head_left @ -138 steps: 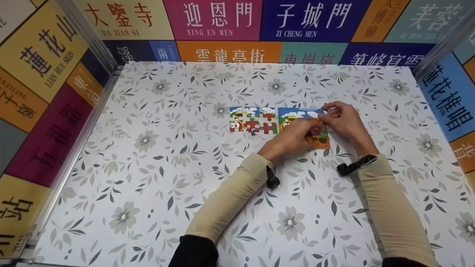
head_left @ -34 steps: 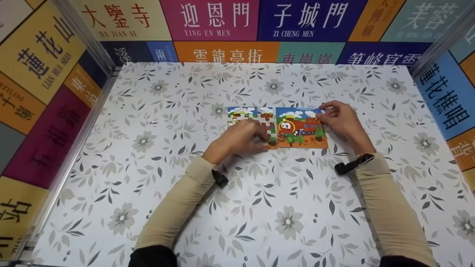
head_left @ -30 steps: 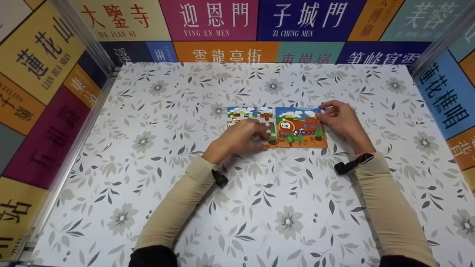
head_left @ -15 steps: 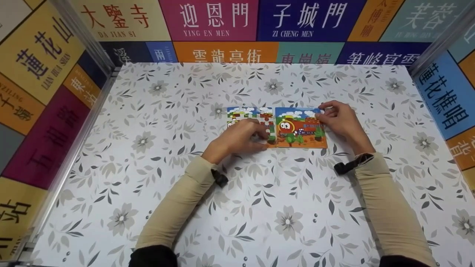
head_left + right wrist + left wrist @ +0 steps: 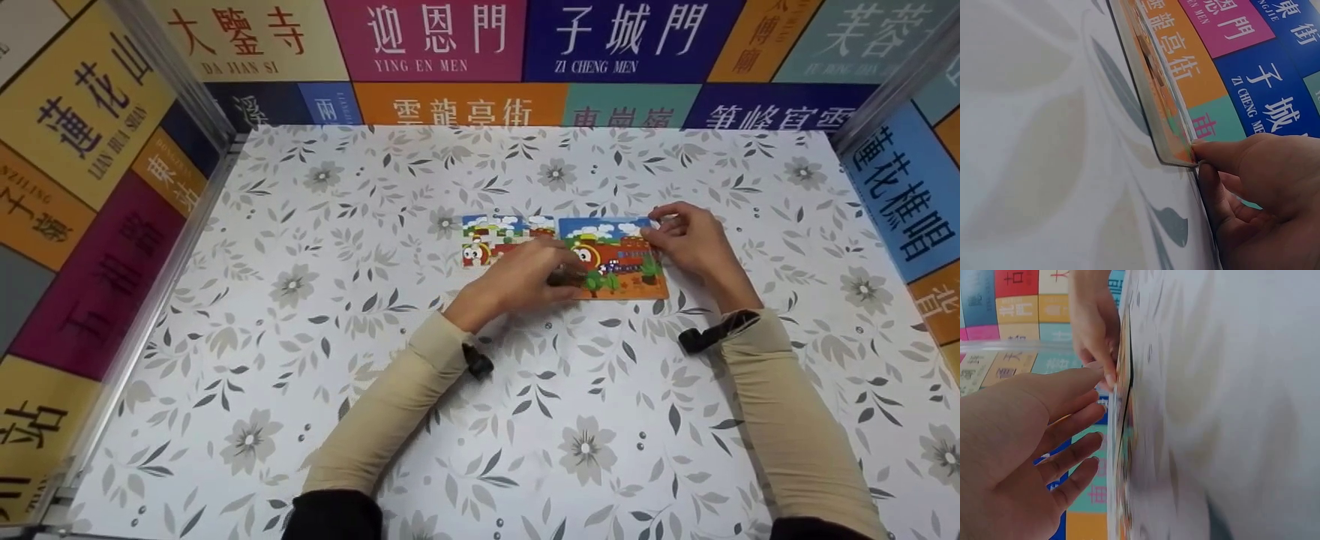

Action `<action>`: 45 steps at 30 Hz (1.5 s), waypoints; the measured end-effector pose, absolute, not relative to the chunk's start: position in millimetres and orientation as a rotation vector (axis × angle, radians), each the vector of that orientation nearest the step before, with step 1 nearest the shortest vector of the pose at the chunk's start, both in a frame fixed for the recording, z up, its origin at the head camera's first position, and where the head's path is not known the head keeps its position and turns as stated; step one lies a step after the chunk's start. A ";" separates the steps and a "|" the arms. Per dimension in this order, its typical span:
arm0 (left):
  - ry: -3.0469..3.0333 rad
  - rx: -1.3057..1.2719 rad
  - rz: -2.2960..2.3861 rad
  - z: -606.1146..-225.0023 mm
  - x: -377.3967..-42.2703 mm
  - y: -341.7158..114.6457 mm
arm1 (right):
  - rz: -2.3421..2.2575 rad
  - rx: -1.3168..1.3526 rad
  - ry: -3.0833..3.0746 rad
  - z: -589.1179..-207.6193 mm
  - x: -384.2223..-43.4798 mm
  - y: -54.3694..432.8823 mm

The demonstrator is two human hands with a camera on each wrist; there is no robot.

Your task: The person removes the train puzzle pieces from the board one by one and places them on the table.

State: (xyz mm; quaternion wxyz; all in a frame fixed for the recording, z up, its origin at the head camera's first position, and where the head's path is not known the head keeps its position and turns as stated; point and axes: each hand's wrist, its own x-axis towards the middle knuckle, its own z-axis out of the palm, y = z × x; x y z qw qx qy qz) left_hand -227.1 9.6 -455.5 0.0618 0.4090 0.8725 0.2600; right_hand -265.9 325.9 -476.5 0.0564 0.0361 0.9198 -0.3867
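A square picture board (image 5: 619, 259) printed with a red cartoon train lies flat on the table. My right hand (image 5: 691, 238) pinches its far right corner between thumb and finger; the right wrist view shows the thumb (image 5: 1219, 154) on the board's edge (image 5: 1148, 107). Left of the board lie jigsaw pieces (image 5: 477, 253) with a matching train picture, the upper rows visible. My left hand (image 5: 519, 277) hovers over the pieces' lower right and the board's left edge, covering both. The left wrist view shows its fingers (image 5: 1075, 439) relaxed and apart, with nothing seen between them.
The white table (image 5: 300, 360) carries a grey flower and leaf pattern. Colourful panels with large lettering (image 5: 442, 37) stand along its back and both sides. Small black wrist cameras (image 5: 697, 341) hang at the cuffs.
My left hand has moved right, from the lower right of the jigsaw pieces to the board's left edge. Earlier it was over the board. The right hand keeps its place at the corner.
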 end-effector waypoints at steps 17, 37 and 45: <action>2.642 1.078 0.698 -461.0 -232.3 68.5 | -1.162 0.066 2.833 -478.1 -266.1 326.7; 2.634 1.028 0.690 -464.2 -233.7 76.6 | -1.153 0.053 2.836 -477.0 -265.4 327.8; 2.666 0.982 0.664 -462.9 -230.6 78.0 | -1.163 0.028 2.846 -477.9 -266.0 328.7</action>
